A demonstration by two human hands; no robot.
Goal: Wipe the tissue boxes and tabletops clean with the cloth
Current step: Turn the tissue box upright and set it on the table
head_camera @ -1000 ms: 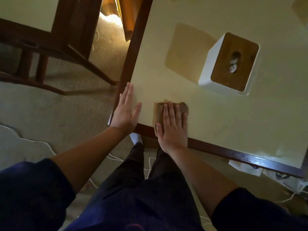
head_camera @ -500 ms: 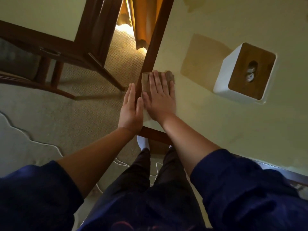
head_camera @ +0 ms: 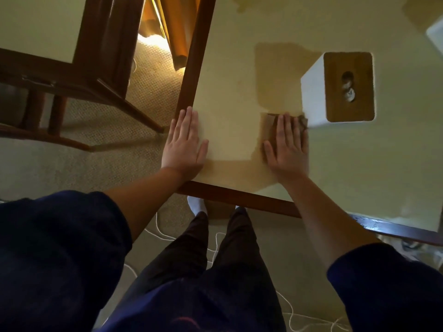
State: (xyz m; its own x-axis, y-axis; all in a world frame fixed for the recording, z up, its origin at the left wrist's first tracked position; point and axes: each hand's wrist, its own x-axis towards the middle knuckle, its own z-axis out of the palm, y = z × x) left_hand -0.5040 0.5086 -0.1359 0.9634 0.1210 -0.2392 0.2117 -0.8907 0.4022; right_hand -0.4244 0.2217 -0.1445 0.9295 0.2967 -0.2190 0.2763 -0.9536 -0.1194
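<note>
Both hands flat: left hand (head_camera: 183, 142) spread, palm down on the worktop (head_camera: 230, 92) near its corner, holding nothing; right hand (head_camera: 286, 146) with fingers straight, pressing the cloth (head_camera: 269, 123) onto the worktop. Cloth's far edge sits right beside the tissue box (head_camera: 338, 88), maybe touching, can't tell. My read: mid-wipe on the tabletop. I'd keep even palm pressure, overlap passes, skirt the box base, then lift the box to wipe beneath it.

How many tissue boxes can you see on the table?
1 for sure: the tissue box just beyond the cloth. A white corner at the far right edge may be another.
</note>
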